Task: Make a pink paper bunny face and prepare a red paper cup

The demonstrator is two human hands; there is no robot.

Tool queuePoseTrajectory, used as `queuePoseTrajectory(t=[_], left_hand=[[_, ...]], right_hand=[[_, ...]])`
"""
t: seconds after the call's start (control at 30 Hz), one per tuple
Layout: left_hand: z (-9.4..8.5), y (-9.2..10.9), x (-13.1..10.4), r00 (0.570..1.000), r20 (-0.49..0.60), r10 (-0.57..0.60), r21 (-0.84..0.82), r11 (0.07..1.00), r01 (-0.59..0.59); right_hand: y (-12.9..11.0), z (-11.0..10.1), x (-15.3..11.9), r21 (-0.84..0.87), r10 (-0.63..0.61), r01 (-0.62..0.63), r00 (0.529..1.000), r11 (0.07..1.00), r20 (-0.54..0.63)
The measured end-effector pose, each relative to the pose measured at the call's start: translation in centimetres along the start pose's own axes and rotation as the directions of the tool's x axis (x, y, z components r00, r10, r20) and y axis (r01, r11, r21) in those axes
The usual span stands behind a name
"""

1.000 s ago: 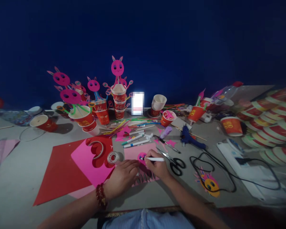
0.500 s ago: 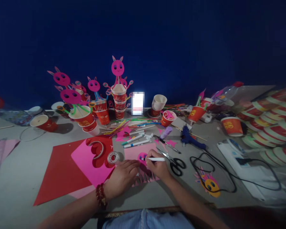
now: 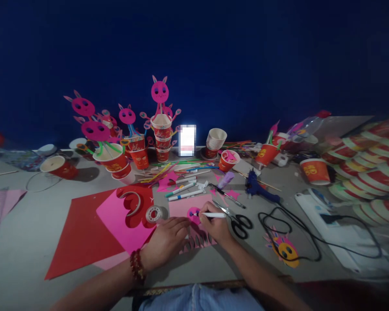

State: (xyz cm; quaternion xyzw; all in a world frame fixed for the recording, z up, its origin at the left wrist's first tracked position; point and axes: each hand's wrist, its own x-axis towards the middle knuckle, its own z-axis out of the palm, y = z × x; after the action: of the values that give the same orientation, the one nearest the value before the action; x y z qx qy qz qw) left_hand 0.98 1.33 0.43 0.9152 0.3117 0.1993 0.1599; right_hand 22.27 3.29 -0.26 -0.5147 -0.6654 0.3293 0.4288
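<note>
My right hand [image 3: 215, 226] is closed round a white marker [image 3: 214, 214]. The marker's tip touches a small magenta paper circle [image 3: 193, 220] with a dark blue-purple mark on it. The circle lies on a light pink sheet [image 3: 178, 207] with cut edges at its near side. My left hand [image 3: 170, 237] lies flat, its fingers stretched towards the circle's lower left edge and seeming to rest on it. A roll of tape [image 3: 154, 214] is just beyond the left hand. Black-handled scissors [image 3: 241, 225] lie right of my right hand.
Red sheets [image 3: 84, 233] and a cut magenta sheet [image 3: 126, 224] lie at left. Several markers [image 3: 182, 196] are beyond the pink sheet. A blue glue gun [image 3: 259, 188], its cable and a white power strip [image 3: 327, 233] are at right. Red paper cups [image 3: 162, 142] with pink figures stand behind.
The marker and right fingers have shifted very slightly over the magenta circle, which shows a little more of its surface. My left hand has stayed in place.
</note>
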Motion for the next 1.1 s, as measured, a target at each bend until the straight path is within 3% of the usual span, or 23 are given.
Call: queuePoseTrajectory(t=[1.1], left_hand=[[0.38,-0.17,-0.12,1.0,-0.014,0.006,0.029,1.0,-0.005]], right_hand=[[-0.23,0.01,-0.08,-0.052,0.005,-0.004,1.0,0.999,0.018]])
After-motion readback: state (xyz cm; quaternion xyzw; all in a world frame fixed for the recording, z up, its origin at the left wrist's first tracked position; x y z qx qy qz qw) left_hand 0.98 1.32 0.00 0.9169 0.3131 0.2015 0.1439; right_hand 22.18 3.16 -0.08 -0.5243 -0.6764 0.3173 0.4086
